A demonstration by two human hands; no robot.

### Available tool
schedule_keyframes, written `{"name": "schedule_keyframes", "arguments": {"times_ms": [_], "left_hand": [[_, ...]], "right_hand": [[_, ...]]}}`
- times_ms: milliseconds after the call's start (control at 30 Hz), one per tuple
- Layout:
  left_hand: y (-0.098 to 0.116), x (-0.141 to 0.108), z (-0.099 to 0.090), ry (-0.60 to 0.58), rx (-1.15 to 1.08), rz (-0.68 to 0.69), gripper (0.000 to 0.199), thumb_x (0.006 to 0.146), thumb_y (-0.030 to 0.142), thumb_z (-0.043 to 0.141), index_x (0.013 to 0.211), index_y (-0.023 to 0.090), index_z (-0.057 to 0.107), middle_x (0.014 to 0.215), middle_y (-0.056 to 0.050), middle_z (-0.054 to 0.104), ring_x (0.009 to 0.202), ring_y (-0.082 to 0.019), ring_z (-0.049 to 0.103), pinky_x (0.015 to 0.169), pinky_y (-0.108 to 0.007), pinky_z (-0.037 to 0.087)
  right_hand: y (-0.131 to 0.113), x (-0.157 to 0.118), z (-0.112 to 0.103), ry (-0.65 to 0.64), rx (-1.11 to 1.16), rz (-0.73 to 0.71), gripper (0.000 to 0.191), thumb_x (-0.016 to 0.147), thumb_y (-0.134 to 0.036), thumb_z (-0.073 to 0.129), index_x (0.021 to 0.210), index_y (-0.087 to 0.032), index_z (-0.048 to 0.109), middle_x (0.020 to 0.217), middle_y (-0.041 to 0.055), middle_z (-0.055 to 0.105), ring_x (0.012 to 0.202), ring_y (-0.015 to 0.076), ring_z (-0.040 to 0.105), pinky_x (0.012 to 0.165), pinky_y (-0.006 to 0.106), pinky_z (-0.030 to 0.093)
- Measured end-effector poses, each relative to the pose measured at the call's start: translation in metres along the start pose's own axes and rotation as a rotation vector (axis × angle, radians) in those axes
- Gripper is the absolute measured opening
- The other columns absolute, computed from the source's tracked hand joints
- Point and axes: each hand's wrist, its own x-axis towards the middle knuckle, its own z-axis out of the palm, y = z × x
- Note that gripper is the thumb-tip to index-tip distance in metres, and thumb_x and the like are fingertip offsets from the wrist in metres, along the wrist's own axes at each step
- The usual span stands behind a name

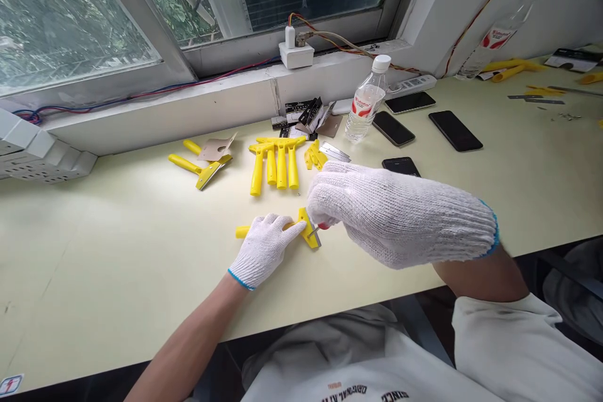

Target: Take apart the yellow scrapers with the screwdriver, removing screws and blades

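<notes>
Holds the yellow scraper [304,220] by its handle [242,232] in the closed left hand [268,244], on the table [141,301], with the head [306,225] just beyond the thumb [294,232]. Grips a red-handled screwdriver [323,226] in the closed right hand [346,201], with the shaft [315,232] at the scraper's head.

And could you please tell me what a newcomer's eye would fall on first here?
Probably the gloved right hand, large, right of centre, holding a red-handled tool to the head of a yellow scraper. The gloved left hand holds that scraper just to the left. Behind them lie four yellow handles, left of a water bottle.
</notes>
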Motion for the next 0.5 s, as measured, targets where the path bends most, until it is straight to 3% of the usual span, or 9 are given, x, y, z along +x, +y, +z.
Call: {"name": "schedule_keyframes", "arguments": {"times_ms": [67, 133, 267, 367, 500], "left_hand": [[0.000, 0.000, 0.000, -0.002, -0.002, -0.001, 0.067, 0.097, 0.001, 0.051, 0.153, 0.037, 0.061, 0.136, -0.008, 0.071, 0.109, -0.029, 0.064, 0.089, -0.047, 0.050], [0.001, 0.000, -0.001, -0.008, -0.001, 0.000, 0.067, 0.098, 0.001, 0.051, 0.153, 0.036, 0.061, 0.134, -0.008, 0.072, 0.108, -0.029, 0.064, 0.090, -0.048, 0.050], [0.001, 0.000, -0.001, -0.005, 0.016, -0.004, 0.066, 0.098, 0.000, 0.052, 0.153, 0.036, 0.061, 0.132, -0.009, 0.072, 0.107, -0.029, 0.064, 0.088, -0.046, 0.049], [0.001, -0.001, -0.001, -0.005, 0.018, 0.000, 0.066, 0.099, 0.000, 0.050, 0.154, 0.035, 0.060, 0.135, -0.008, 0.072, 0.109, -0.029, 0.064, 0.090, -0.047, 0.050], [0.000, -0.002, 0.000, -0.011, 0.016, 0.006, 0.063, 0.101, 0.002, 0.048, 0.153, 0.035, 0.060, 0.136, -0.008, 0.072, 0.110, -0.029, 0.064, 0.090, -0.048, 0.050]], "right_hand": [[-0.001, 0.001, -0.002, 0.001, 0.037, -0.057, 0.017, 0.093, -0.006, 0.052, 0.101, -0.020, 0.058, 0.100, 0.0078, 0.066, 0.089, 0.0197, 0.055, 0.082, 0.033, 0.045], [0.000, 0.003, 0.000, 0.023, 0.013, -0.003, 0.005, 0.097, -0.015, 0.057, 0.096, -0.019, 0.058, 0.092, 0.0068, 0.064, 0.084, 0.0197, 0.054, 0.078, 0.033, 0.042], [0.007, 0.007, 0.007, 0.107, -0.166, 0.192, 0.024, 0.103, -0.037, 0.065, 0.089, -0.019, 0.059, 0.076, 0.0028, 0.058, 0.069, 0.0172, 0.049, 0.065, 0.031, 0.030], [0.013, 0.007, 0.008, 0.108, -0.158, 0.161, 0.016, 0.104, -0.027, 0.063, 0.091, -0.018, 0.061, 0.080, 0.0029, 0.060, 0.068, 0.0151, 0.048, 0.065, 0.030, 0.030], [0.020, 0.006, 0.004, 0.067, 0.102, 0.036, 0.006, 0.103, -0.014, 0.057, 0.105, -0.018, 0.061, 0.093, 0.0025, 0.066, 0.078, 0.0136, 0.057, 0.073, 0.027, 0.041]]}}
